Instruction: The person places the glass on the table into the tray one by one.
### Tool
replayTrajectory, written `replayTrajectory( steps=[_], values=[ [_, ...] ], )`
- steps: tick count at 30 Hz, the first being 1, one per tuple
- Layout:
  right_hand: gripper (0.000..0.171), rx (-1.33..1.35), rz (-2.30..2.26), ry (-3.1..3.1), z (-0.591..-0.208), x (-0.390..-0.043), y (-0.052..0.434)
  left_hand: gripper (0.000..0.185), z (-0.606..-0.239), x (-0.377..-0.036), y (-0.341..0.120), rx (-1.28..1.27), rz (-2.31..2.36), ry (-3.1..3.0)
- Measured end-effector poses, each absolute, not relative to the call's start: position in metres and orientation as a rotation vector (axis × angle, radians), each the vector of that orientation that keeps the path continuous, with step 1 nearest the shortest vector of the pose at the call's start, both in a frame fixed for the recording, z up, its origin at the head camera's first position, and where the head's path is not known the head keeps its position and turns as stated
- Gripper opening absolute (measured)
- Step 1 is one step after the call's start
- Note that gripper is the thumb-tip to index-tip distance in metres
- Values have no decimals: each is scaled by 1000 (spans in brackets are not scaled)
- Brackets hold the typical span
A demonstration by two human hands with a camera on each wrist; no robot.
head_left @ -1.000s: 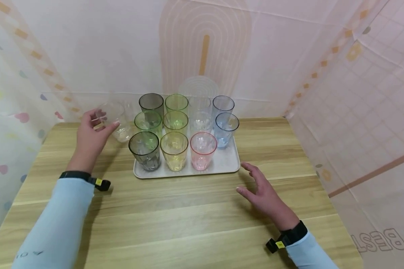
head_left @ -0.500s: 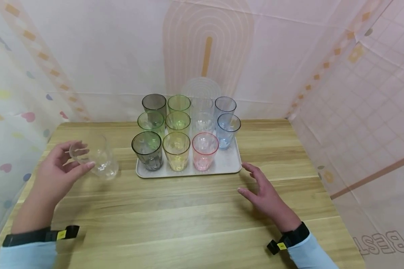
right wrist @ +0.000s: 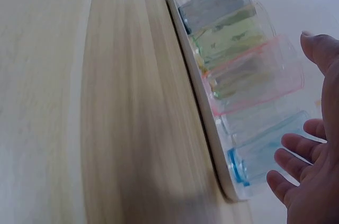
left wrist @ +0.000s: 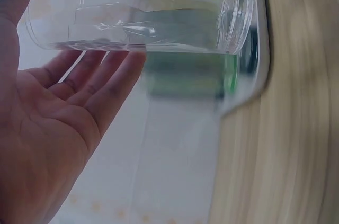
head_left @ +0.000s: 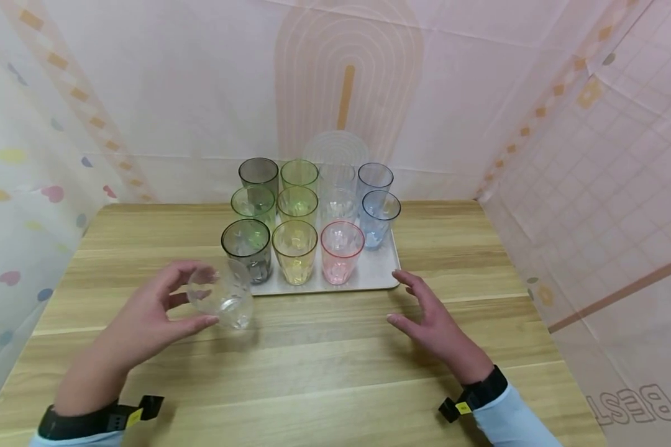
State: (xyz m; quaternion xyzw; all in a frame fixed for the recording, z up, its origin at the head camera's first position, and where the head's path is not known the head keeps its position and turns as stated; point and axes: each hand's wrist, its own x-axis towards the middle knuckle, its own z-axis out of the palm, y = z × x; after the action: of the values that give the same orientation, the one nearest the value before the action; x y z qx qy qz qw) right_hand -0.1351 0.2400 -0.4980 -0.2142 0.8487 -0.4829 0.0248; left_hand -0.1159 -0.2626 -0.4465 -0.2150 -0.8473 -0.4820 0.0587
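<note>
My left hand (head_left: 145, 316) grips a clear drinking glass (head_left: 233, 301) near its rim, thumb on one side and fingers on the other. The glass leans, its base toward the right, in front of the tray's left end. In the left wrist view the fingers (left wrist: 114, 78) lie along the wall of the clear glass (left wrist: 180, 23). My right hand (head_left: 438, 329) holds nothing, its fingers spread by the right front corner of the white tray (head_left: 379, 273). Rows of tinted glasses stand on that tray, with a grey glass (head_left: 247, 251), a yellow glass (head_left: 295, 254) and a pink glass (head_left: 342, 254) in front.
Behind the front row stand green glasses (head_left: 253, 205), clear glasses and, at the right, a blue glass (head_left: 379, 220). The tray's front right corner is bare. A wooden table (head_left: 324, 366) bears it all, with a printed cloth (head_left: 201, 93) hanging behind.
My left hand has carried the clear glass from beside the tray's back left, first toward me and leftward, then rightward to the tray's front left. The right hand has barely moved.
</note>
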Motion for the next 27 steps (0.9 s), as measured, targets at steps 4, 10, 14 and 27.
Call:
replayTrajectory(
  steps=[4, 10, 14, 27],
  values=[
    [81, -697, -1510, 2590, -496, -136, 230, 81, -450, -119, -230, -725, -1507, -2560],
    [84, -785, -1529, 2514, -491, -137, 212, 77, -462, -124, -186, -796, -1622, -2564],
    [87, -847, -1532, 2473, -487, -138, 200, 79, -465, -125, -159, -819, -1699, -2552],
    [105, -1038, -1550, 2312, -474, -136, 168, 77, -463, -126, -115, -984, -1826, -2514]
  ],
)
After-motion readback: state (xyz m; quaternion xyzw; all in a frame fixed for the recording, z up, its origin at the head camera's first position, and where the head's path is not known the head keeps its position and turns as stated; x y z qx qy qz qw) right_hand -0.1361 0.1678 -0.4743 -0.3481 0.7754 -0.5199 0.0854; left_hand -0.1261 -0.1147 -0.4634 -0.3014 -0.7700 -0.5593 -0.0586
